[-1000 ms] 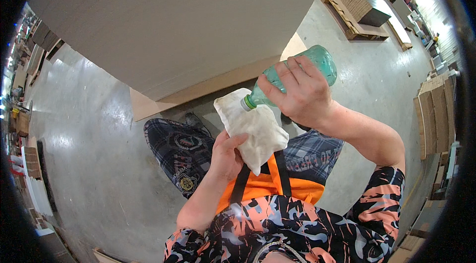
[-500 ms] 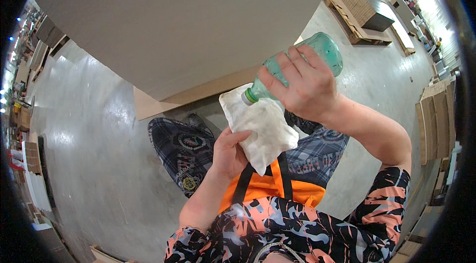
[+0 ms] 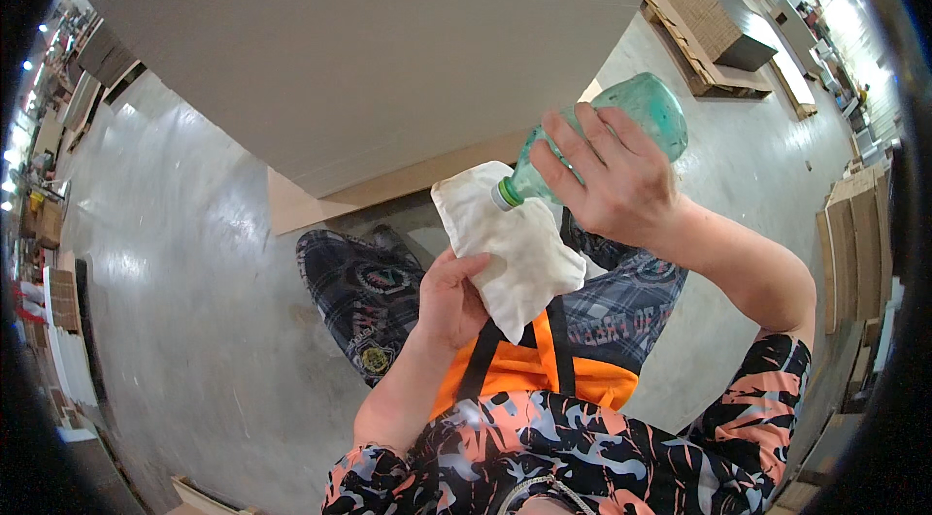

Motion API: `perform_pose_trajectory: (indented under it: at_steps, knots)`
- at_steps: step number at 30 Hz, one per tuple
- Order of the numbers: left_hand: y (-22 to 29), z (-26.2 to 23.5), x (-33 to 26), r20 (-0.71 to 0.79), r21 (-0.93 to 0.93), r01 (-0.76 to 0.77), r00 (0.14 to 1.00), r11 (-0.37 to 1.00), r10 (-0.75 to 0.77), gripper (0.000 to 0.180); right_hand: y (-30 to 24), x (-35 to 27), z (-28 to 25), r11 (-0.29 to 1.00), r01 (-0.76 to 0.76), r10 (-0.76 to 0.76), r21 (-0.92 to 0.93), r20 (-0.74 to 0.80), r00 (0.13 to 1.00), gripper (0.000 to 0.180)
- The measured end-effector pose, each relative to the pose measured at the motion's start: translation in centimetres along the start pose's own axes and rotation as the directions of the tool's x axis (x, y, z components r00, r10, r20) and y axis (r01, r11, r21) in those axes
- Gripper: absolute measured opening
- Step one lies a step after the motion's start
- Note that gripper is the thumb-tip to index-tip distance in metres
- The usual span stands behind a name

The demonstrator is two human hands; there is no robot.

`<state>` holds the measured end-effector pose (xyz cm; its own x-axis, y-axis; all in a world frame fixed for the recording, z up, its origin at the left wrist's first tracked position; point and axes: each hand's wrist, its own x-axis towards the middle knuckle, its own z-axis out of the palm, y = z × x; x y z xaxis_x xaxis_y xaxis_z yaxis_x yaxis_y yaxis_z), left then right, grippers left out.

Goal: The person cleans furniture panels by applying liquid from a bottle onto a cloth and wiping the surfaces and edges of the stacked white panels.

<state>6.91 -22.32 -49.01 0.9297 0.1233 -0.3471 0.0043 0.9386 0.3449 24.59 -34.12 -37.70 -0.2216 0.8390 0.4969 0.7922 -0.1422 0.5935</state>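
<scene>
A clear green plastic bottle [image 3: 645, 107] is tipped with its neck down and to the left, gripped by my right hand [image 3: 621, 173]. Its cap, pale with a green ring, sits just over a white cloth [image 3: 505, 243]; whether cap and cloth touch I cannot tell. My left hand [image 3: 454, 294] holds this cloth from its left side, thumb on top and the other fingers hidden beneath. The cloth looks folded or padded, with one corner hanging toward my lap.
In front of me stands a large grey-brown panel [image 3: 379, 59] on a cardboard sheet [image 3: 301, 208]. A cardboard stack [image 3: 714, 10] lies on a wooden pallet [image 3: 704, 73] at the far right. More cardboard [image 3: 854, 253] stands along the right, over a grey concrete floor [image 3: 194, 301].
My right hand and the bottle have shifted slightly right, taking the cap away from the cloth's left part. The left hand keeps its hold on the cloth, almost still.
</scene>
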Motion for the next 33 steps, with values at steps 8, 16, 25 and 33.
perform_pose_trajectory:
  at_steps: [8, 16, 25, 33]
  knots:
    - [-0.3, -0.1, 0.2, -0.026, -0.02, -0.015, 1.0, 1.0, 0.014, 0.047, -1.3, -0.1, -0.7, 0.997, 0.023, -0.023, 0.077, -0.003, 1.0, 0.018]
    - [-0.2, -0.1, 0.0, -0.046, -0.021, -0.001, 0.999, 1.0, 0.0, 0.046, 0.0, 0.7, 0.5, 0.998, -0.022, 0.023, 0.062, -0.012, 1.0, 0.02]
    - [0.8, -1.1, -0.5, 0.024, -0.103, -0.059, 0.998, 0.993, 0.062, 0.046, -1.7, -0.3, -1.2, 0.956, -0.164, 0.144, 0.241, 0.097, 0.985, 0.03]
    - [6.2, -2.4, -2.4, -0.052, -0.105, -0.432, 0.902, 0.896, 0.428, 0.05, -1.5, -11.2, 3.6, -0.333, -0.811, 0.647, 0.481, 0.742, 0.175, 0.063]
